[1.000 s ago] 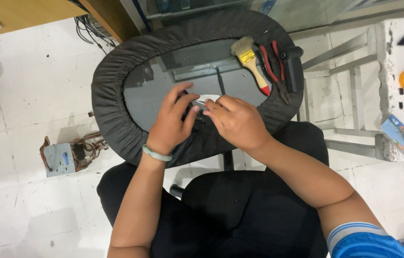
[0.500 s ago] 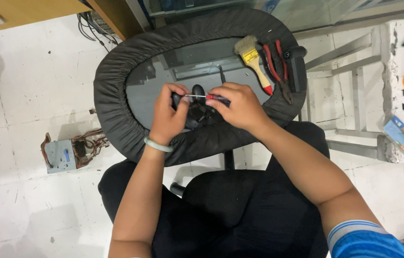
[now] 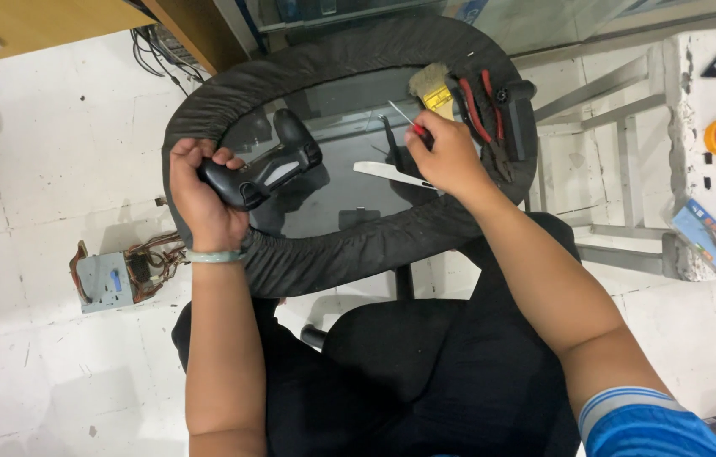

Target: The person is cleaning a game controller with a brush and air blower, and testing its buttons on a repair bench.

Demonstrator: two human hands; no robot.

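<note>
The left hand (image 3: 201,195) is closed around one grip of a black game controller (image 3: 266,167), holding it over the nine o'clock side of the round glass tabletop (image 3: 324,216). The right hand (image 3: 447,156) sits at about two o'clock, fingers pinched on a thin red-handled screwdriver (image 3: 404,118). A white flat tool (image 3: 392,174) lies just beside that hand; a brush (image 3: 432,87) and red-handled pliers (image 3: 480,110) rest at one o'clock.

game controller (image 3: 263,172): matt black plastic | table top (image 3: 324,211): glossy glass | table rim (image 3: 332,254): wrinkled black cloth | screwdriver (image 3: 404,117): thin shaft, probably metal | floor (image 3: 53,169): scuffed white tile
</note>
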